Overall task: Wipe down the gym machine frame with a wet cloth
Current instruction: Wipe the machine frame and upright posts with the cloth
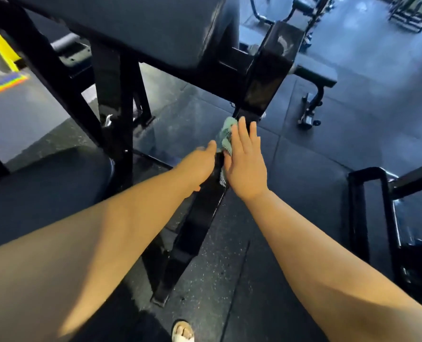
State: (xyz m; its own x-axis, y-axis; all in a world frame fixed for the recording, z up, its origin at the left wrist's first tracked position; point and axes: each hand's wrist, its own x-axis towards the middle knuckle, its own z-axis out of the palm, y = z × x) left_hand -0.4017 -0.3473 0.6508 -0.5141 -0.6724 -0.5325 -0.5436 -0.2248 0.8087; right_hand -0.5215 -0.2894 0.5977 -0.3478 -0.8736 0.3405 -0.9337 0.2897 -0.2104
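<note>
two bare forearms reach in from the bottom corners and meet at mid-frame. right hand (245, 164) lies flat, fingers straight and close together, palm pressing a crumpled pale teal cloth (226, 135) against the upper right side of a sloping black painted metal frame beam (200, 218). cloth bunches out past the fingertips at the top and a pale edge shows below the palm. left hand (200, 166) sits on the left side of the same beam, just beside the cloth, one digit stretched up to touch its lower edge; hand is motion-blurred and the other fingers are hidden, so cannot tell whether it grips the beam or only rests there. beam runs from a foot on the dark speckled rubber floor (291, 169) up to a glossy black upright post (269, 70). above it, a broad dark grey upholstered pad (155, 28) spans the top of the view. a foot in a pale open sandal (183, 332) stands at the bottom edge, near the beam's foot. a small black padded bench (313, 75) stands further back on the right, well apart from the hands.
</note>
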